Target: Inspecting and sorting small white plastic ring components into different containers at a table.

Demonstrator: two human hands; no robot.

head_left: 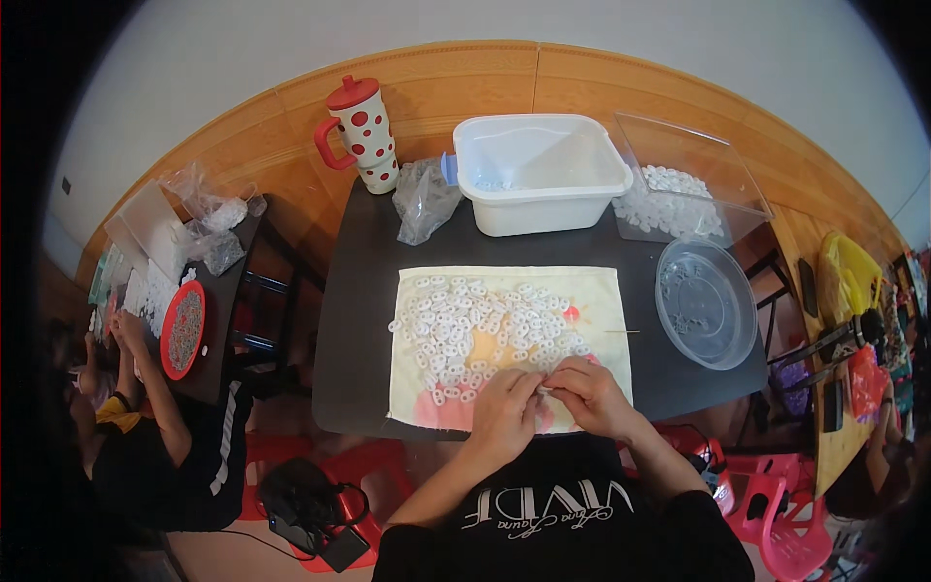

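My left hand [506,412] and my right hand [590,398] meet at the near edge of a pale patterned cloth [606,291]. Their fingertips are pinched together around a small white plastic piece [546,390], mostly hidden by the fingers. Just beyond the hands, many white two-holed plastic pieces [451,335] lie loosely spread over the cloth. A thin stick [623,332] crosses the cloth's right edge. To the right stands a round clear tub [737,339] with small clear or metallic bits inside, too small to tell.
Along the back of the dark table [359,291] stand a red-dotted tumbler [367,136], a crumpled plastic bag [425,199], a white bin [543,209] and a clear box of white pieces [669,199]. At left, another person's hands [126,330] work beside a red tray [199,325].
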